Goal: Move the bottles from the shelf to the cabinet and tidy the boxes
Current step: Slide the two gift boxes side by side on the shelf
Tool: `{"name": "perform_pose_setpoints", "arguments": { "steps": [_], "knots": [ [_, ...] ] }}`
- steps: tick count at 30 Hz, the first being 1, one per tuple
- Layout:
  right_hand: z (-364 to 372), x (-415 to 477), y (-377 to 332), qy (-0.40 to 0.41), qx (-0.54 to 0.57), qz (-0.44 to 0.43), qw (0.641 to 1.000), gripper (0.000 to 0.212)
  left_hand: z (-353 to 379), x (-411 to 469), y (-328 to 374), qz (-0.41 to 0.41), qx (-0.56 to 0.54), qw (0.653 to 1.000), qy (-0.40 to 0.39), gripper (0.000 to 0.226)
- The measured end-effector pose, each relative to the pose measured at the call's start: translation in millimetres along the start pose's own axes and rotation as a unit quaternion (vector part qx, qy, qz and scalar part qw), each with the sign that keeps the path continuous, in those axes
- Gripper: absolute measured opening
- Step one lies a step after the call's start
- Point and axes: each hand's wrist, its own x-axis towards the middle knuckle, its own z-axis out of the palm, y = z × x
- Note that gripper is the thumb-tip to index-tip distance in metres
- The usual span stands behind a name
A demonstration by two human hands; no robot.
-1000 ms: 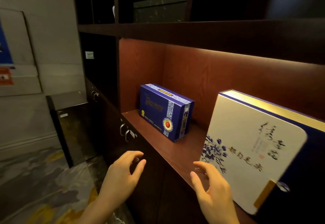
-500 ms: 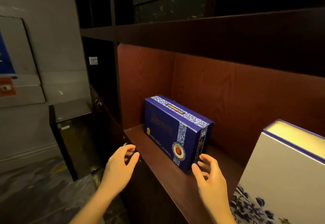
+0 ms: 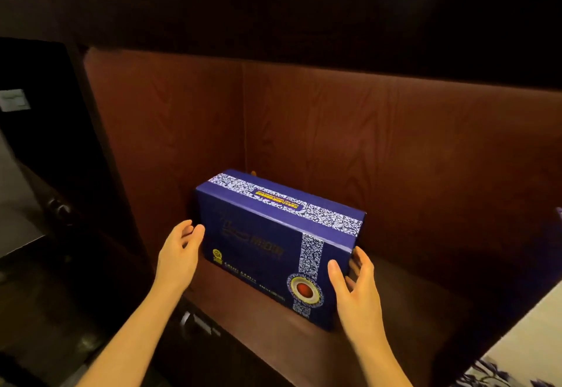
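A dark blue box (image 3: 267,234) with a white patterned band and a red round emblem stands on its long edge on the reddish wooden shelf (image 3: 380,335), near the left rear corner. My left hand (image 3: 179,253) is beside the box's left end, fingers spread, thumb close to the edge. My right hand (image 3: 355,286) is at the box's right end, thumb on the front face and fingers curling around the side. No bottles are in view.
A large white box with blue flowers (image 3: 523,344) fills the lower right corner. The cabinet doors with metal handles (image 3: 194,319) sit under the shelf. A dark upright divider (image 3: 100,131) bounds the shelf on the left.
The view has closed in on the blue box. Both hands have risen from the shelf's front edge to either end of the box. The white box has slid to the frame's right edge.
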Motion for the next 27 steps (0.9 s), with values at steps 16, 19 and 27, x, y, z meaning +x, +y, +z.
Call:
{"name": "perform_pose_setpoints", "arguments": {
  "steps": [16,19,27],
  "knots": [
    [24.7,-9.3,0.4,0.093,-0.038,0.039,0.994,0.048,37.7,96.1,-20.8,-0.103,-0.221,0.964,-0.102,0.033],
    [26.4,-9.9,0.0,0.094,-0.053,0.048,0.993,0.030,36.0,100.4,-27.7,-0.070,-0.193,0.974,-0.100,0.032],
    [28.4,-14.3,2.5,0.084,-0.060,0.032,0.994,0.039,33.1,108.5,-33.7,-0.034,-0.138,0.985,-0.096,0.036]
  ]
}}
